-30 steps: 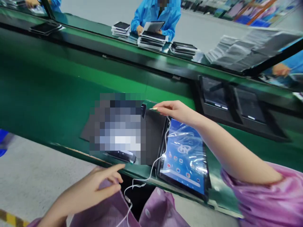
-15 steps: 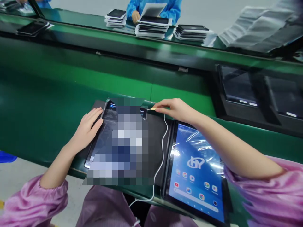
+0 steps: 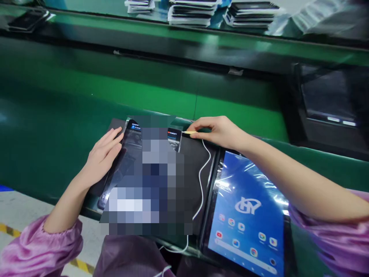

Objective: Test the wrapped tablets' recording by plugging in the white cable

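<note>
A dark tablet [image 3: 117, 169] lies on a black pad [image 3: 191, 154] in front of me, its middle covered by a pixelated patch. Along the tablet's left edge rests my left hand [image 3: 105, 154], fingers stretched out and slightly spread. My right hand [image 3: 217, 129] pinches the yellow plug [image 3: 190, 132] of a charging cable at the tablet's right edge, near the top. Whether the plug sits fully in the port cannot be made out. The white cable [image 3: 201, 181] runs down across the pad and over the bench's near edge. To the right lies a second tablet [image 3: 248, 184], lit with a blue home screen.
Beyond the green bench [image 3: 52, 127] runs a lower green belt [image 3: 161, 88]. A dark tablet [image 3: 327, 92] lies at the right. Stacks of tablets and papers [image 3: 193, 13] stand on the far side; another dark device [image 3: 29, 20] lies far left.
The view has tilted down, so the co-worker's upper body has left the frame. Both hands keep their places at the tablet, the right still pinching the plug.
</note>
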`<state>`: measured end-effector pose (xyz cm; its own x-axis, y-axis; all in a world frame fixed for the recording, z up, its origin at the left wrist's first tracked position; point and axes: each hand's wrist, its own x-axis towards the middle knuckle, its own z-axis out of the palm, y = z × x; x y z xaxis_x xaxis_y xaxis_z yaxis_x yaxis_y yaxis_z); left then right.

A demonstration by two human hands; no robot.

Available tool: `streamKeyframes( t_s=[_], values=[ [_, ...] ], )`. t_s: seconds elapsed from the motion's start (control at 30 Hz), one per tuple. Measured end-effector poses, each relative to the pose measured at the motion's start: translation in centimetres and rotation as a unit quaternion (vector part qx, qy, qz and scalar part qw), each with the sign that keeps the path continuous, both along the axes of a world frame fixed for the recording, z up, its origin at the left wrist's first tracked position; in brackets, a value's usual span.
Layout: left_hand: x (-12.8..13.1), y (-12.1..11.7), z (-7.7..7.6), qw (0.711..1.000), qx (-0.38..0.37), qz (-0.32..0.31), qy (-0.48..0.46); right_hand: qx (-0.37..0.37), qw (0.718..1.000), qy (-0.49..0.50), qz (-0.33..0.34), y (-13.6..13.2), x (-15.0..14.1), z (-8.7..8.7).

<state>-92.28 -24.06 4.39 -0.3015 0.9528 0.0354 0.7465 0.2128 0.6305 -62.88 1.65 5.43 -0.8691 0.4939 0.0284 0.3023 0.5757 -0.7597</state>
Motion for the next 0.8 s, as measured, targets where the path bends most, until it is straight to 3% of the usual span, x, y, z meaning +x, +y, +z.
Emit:
streamKeyframes(
  t_s=[0.17,0.4,0.8],
  values=[
    [-0.2,-0.1,0.0,1.0,0.004,-0.005,-0.023,0.025,0.999,0.032,0.018,-0.1,0.2,-0.2],
    [-0.1,-0.5,-0.2,1.0,0.01,-0.014,-0.015,0.166,0.979,0.089,0.082,-1.1,0.8,0.3],
    [0.7,-0.9,0.8,0.999,0.001,-0.03,-0.013,0.107,0.988,0.079,0.075,-1.4,0.4,-0.2]
  ],
)
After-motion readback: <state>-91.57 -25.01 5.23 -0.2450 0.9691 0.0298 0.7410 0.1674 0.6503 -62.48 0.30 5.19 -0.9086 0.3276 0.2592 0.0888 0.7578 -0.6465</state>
